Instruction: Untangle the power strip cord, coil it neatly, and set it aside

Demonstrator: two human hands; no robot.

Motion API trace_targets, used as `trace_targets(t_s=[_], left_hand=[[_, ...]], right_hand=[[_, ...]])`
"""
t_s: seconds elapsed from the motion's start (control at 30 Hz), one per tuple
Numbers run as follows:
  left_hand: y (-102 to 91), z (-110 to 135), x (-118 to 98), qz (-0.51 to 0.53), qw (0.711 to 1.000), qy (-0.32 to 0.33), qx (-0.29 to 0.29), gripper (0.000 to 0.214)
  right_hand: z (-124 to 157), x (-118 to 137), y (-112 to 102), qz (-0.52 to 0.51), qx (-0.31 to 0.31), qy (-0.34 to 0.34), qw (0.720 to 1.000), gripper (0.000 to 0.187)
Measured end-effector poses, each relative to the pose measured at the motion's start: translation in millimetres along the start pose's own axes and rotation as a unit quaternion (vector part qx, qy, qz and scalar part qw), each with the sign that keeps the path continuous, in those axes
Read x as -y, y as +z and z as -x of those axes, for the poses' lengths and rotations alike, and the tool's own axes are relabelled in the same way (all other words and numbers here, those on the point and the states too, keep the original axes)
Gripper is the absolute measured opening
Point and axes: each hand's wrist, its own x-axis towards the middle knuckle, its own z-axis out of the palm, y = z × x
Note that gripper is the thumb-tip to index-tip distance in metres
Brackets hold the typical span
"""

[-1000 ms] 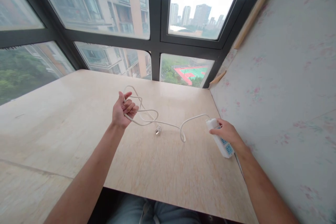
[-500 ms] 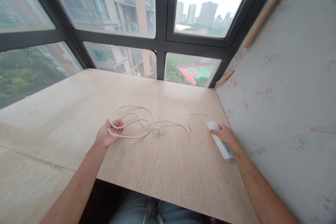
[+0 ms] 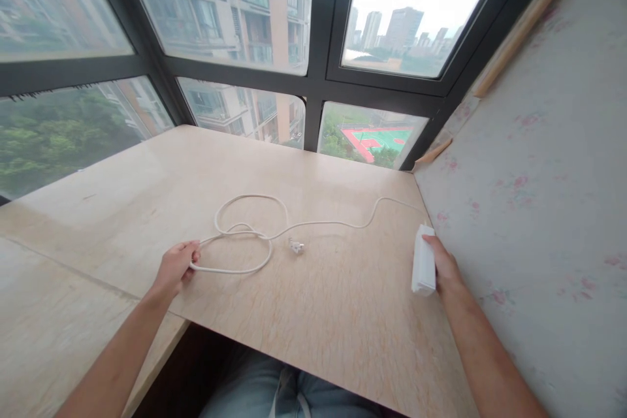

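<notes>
On the left, my left hand [image 3: 177, 266] is closed around one loop of a white power cord [image 3: 235, 270]. The cord lies in loose overlapping loops on the pale marble-patterned ledge and runs right to a white power strip [image 3: 424, 261]. My right hand [image 3: 443, 262] grips that strip from its right side, close to the wall. The strip is tipped, so its blank white side shows and its sockets are hidden. A white plug [image 3: 296, 247] lies right of the loops, its metal pins visible, touched by neither hand.
Dark-framed windows [image 3: 313, 85] line the back and left of the ledge [image 3: 313, 313]. A wall with flowered paper [image 3: 529, 209] rises on the right, its paper edge torn near the window corner. My legs [image 3: 264, 385] are below the ledge's front edge.
My left hand has closed on the cord and pulled it left and toward me. My right hand has turned the strip, hiding its sockets. The view has shifted slightly.
</notes>
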Motion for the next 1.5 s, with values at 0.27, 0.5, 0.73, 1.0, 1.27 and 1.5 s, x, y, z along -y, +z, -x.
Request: trace_targets(t_s=[0.27, 0.5, 0.73, 1.0, 1.27, 1.5], left_hand=[[-4.4, 11.6, 6.6, 0.013, 0.993, 0.066, -0.097, 0.017], [70.1, 133.7, -25.5, 0.048, 0.963, 0.261, 0.057, 0.038], [174.0, 229.1, 9.4, 0.298, 0.915, 0.058, 0.264, 0.079], [212.4, 239.4, 31.2, 0.460, 0.799, -0.121, 0.369, 0.052], [206.9, 219.0, 22.4, 0.454, 0.809, -0.224, 0.298, 0.028], [185.4, 216.7, 40.3, 0.353, 0.841, -0.247, 0.326, 0.029]], right_hand=[[36.5, -8.6, 20.7, -0.139, 0.014, 0.049, 0.989, 0.030], [80.1, -18.4, 30.0, -0.211, 0.075, 0.007, 0.975, 0.034], [122.3, -2.8, 53.0, -0.373, 0.055, 0.007, 0.926, 0.028], [166.8, -18.7, 77.9, -0.398, 0.087, 0.004, 0.913, 0.019], [168.0, -45.4, 11.5, -0.316, 0.188, 0.044, 0.929, 0.030], [118.1, -16.5, -15.6, -0.073, 0.203, -0.051, 0.975, 0.058]])
